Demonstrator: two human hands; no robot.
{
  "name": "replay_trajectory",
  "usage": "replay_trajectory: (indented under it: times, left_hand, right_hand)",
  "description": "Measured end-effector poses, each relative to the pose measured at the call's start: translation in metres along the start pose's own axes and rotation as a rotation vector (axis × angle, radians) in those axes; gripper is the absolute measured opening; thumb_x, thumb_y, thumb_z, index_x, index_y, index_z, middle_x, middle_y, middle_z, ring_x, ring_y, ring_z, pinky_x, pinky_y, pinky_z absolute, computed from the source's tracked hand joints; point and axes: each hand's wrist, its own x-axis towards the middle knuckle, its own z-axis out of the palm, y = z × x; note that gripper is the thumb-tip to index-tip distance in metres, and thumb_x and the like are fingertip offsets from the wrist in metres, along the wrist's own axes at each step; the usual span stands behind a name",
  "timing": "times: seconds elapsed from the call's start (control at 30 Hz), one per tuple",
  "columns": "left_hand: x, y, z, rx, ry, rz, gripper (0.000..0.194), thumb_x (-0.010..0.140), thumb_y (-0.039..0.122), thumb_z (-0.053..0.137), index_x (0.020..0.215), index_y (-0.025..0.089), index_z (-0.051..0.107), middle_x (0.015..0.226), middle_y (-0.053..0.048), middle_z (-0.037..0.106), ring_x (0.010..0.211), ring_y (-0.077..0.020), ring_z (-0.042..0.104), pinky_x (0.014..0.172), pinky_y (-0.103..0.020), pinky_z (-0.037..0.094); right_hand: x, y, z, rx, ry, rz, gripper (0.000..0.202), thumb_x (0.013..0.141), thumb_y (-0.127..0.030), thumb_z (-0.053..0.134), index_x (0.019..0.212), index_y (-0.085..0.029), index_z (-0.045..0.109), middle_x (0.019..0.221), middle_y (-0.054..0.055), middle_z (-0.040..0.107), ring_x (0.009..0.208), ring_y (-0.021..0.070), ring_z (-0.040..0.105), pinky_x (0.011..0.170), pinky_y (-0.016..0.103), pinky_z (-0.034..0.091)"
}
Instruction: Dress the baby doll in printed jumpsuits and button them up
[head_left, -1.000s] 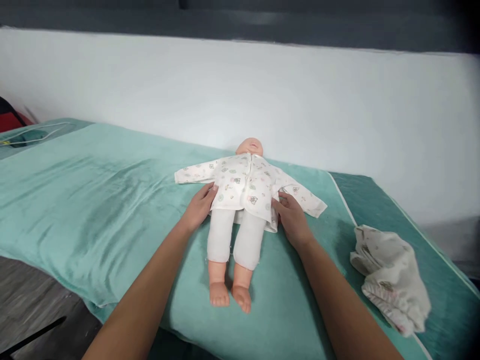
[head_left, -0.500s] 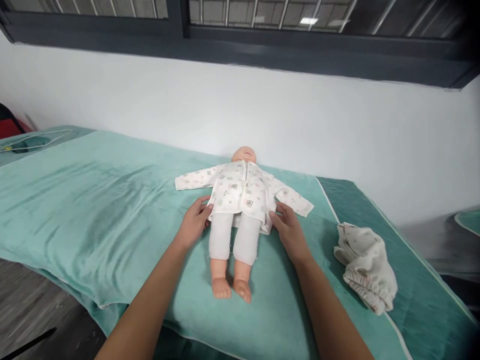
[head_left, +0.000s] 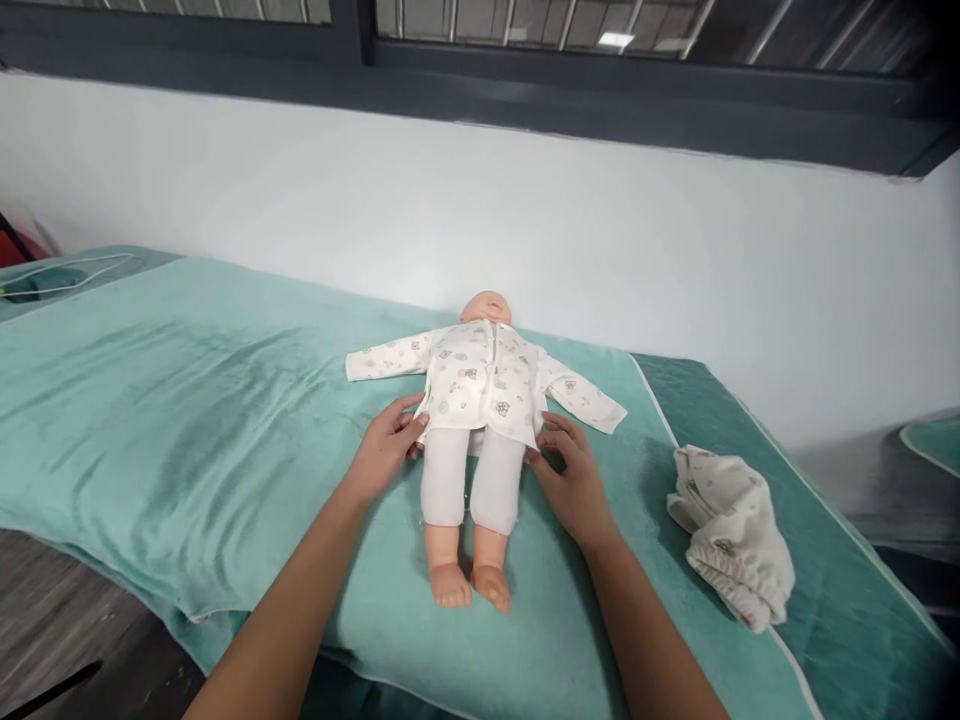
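A baby doll lies on its back on the green cover, its head by the wall and its bare feet toward me. It wears a white printed jacket, sleeves spread to both sides, above white upper legs. My left hand pinches the jacket's lower edge at the left side, by the doll's hip. At the right side, my right hand has thumb and fingers closed on the jacket's lower corner.
Crumpled white printed cloth with a gathered edge lies to the right, across the cover's pale seam. Behind the bed stands a white wall below a dark window frame. Grey floor shows at the lower left.
My right hand has moved slightly left and down with the jacket's right hem, drawing it in toward the doll's leg. The doll's feet have shifted slightly right and down in view.
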Motion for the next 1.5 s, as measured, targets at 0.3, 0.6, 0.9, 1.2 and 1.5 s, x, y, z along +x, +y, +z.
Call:
replay_trajectory:
  times: [0.3, 0.6, 0.9, 1.2, 1.5]
  left_hand:
    - [0.003, -0.005, -0.001, 0.001, 0.023, 0.017, 0.042, 0.085, 0.045, 0.064, 0.119, 0.021, 0.062, 0.064, 0.005, 0.052, 0.056, -0.0114, 0.049, 0.056, -0.025, 0.041]
    - [0.006, -0.012, -0.001, 0.013, 0.198, 0.062, 0.037, 0.087, 0.047, 0.061, 0.113, 0.021, 0.067, 0.09, -0.003, 0.066, 0.075, -0.0154, 0.057, 0.07, -0.028, 0.046]
    - [0.001, -0.006, -0.001, 0.169, 0.05, 0.258, 0.038, 0.084, 0.041, 0.066, 0.119, 0.027, 0.063, 0.14, -0.008, 0.051, 0.132, -0.0272, 0.046, 0.106, -0.04, 0.04]
    - [0.001, -0.008, 0.008, 0.47, 0.079, 0.542, 0.035, 0.085, 0.03, 0.062, 0.121, 0.027, 0.06, 0.136, -0.009, 0.054, 0.131, -0.0266, 0.046, 0.114, -0.047, 0.034]
    - [0.016, -0.002, 0.025, 0.576, 0.224, 0.606, 0.015, 0.091, 0.034, 0.056, 0.093, 0.024, 0.066, 0.096, -0.006, 0.064, 0.094, -0.0211, 0.057, 0.086, -0.035, 0.046]
  right_hand:
    - [0.038, 0.049, -0.049, -0.305, 0.334, 0.396, 0.036, 0.081, -0.053, 0.057, 0.093, -0.019, 0.059, 0.105, 0.014, 0.065, 0.094, 0.0268, 0.06, 0.085, 0.042, 0.046]
    - [0.082, 0.103, -0.069, -0.411, 0.407, 0.42, 0.034, 0.077, -0.04, 0.057, 0.104, -0.021, 0.06, 0.089, 0.006, 0.063, 0.079, 0.0231, 0.057, 0.08, 0.039, 0.046]
    - [0.092, 0.101, -0.062, -0.445, 0.541, 0.248, 0.035, 0.076, -0.03, 0.053, 0.108, -0.016, 0.058, 0.119, 0.018, 0.056, 0.119, 0.0322, 0.046, 0.106, 0.051, 0.031]
    - [0.048, -0.015, -0.005, -0.115, -0.043, -0.331, 0.017, 0.09, -0.032, 0.057, 0.107, -0.027, 0.06, 0.104, 0.007, 0.065, 0.097, 0.0249, 0.06, 0.089, 0.042, 0.048]
    - [0.039, -0.028, 0.009, -0.238, -0.12, -0.323, 0.013, 0.094, -0.027, 0.05, 0.098, -0.024, 0.062, 0.097, 0.008, 0.062, 0.092, 0.0241, 0.059, 0.082, 0.039, 0.046]
